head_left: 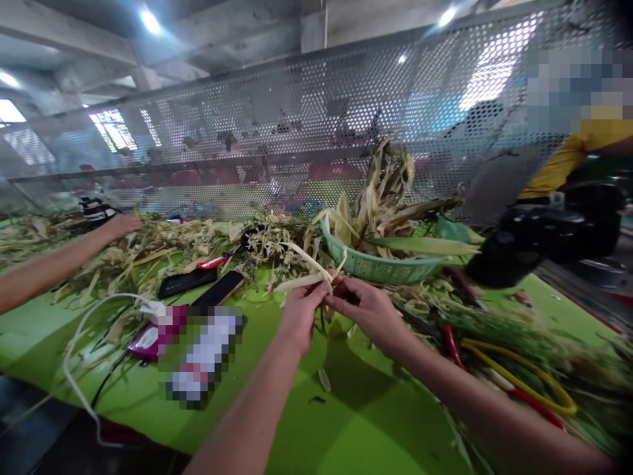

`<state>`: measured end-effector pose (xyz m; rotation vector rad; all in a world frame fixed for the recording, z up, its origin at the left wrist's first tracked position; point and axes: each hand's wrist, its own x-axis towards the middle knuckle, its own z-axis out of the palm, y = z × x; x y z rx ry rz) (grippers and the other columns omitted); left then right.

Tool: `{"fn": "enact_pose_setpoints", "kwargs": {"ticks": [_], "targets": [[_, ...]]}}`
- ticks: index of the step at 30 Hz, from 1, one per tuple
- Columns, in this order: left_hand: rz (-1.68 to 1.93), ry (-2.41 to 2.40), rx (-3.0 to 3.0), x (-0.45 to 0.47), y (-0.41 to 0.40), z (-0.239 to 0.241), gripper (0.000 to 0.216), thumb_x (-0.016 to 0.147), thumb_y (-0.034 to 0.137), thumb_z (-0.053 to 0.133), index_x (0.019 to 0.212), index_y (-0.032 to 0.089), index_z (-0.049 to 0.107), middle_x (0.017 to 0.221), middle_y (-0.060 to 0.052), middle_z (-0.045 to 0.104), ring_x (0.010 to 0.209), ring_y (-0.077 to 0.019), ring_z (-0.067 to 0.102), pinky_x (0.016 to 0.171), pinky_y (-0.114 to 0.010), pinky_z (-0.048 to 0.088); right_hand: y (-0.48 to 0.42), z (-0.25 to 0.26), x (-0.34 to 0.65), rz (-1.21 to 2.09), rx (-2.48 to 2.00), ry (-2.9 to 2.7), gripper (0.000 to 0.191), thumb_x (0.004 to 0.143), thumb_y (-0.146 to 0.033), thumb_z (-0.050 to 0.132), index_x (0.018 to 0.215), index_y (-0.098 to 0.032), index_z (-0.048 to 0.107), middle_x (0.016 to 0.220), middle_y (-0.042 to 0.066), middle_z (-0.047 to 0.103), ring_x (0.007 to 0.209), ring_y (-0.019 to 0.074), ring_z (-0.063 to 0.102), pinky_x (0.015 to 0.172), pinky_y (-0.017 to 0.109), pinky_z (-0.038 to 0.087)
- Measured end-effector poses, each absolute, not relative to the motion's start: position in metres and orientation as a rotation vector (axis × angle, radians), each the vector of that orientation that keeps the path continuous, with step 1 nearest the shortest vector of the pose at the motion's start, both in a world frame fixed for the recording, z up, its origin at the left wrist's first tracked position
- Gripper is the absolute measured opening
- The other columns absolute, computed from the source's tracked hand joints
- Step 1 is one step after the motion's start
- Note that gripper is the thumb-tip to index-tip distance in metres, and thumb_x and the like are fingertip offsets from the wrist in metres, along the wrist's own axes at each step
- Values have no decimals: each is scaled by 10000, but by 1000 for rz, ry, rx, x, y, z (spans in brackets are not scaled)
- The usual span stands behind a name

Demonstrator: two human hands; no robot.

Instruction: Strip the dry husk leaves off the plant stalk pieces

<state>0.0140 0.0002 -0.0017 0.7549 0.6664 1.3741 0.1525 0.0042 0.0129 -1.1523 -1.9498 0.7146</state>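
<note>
Two hands pinch a pale leaf strip over a green tabletop.

At centre frame, the left hand (pixel 301 309) and right hand (pixel 363 307) meet, each grip pressed together on the pale leaf strip (pixel 307 272), held just above the green tabletop (pixel 356 409). Behind it sits a teal basket (pixel 380 265) heaped with husks; dry trimmings (pixel 163 244) litter the left. A perforated metal screen (pixel 277 132) closes the back under ceiling lights. Lower left, a blurred patch hides something; a co-worker's arm (pixel 59 260) is cut off at left.

**Dry husk, glossy green table**

The husk strip (pixel 306 280) looks papery, matt and fibrous. The table (pixel 366 409) has a smooth, glossy green covering. The basket (pixel 380 267) is teal plastic lattice. The screen (pixel 297 132) is dull perforated metal.
</note>
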Motion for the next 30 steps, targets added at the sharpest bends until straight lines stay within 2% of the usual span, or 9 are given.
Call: {"fn": "enact_pose_setpoints", "kwargs": {"ticks": [5,13,17,22,30], "targets": [[1377,663,791,11,-1,-1,341,648,226,773,977,161,709,991,-82,708,1025,-202,609,997,-351,392,5,7,152,722,-1114,-1933,283,850,-426,547,698,-187,548,679,-9,556,638,144,493,571,239,359],[1468,762,811,10,4,-7,308,620,247,794,911,167,728,931,-56,721,944,-179,628,962,-327,412,3,17,152,502,-1121,-2079,227,861,-304,525,668,-197,471,687,-5,535,622,138,470,572,239,333],[1459,755,760,8,5,-7,351,588,270,818,906,156,723,892,-71,730,885,-182,651,895,-314,442,2,22,154,353,-1119,-2196,211,857,-239,508,658,-199,450,703,9,541,660,152,500,597,248,335],[1451,744,621,4,5,-1,351,548,251,839,851,141,700,762,-55,727,733,-132,653,741,-235,457,0,25,154,197,-1121,-2307,169,847,-207,502,679,-195,484,687,15,540,654,160,508,597,254,335],[1448,782,609,-5,5,9,396,504,262,854,827,130,668,708,-37,705,579,-72,575,592,-186,417,-4,30,157,228,-1096,-2342,189,846,-205,519,659,-190,493,675,8,546,626,143,490,583,250,326]]}}
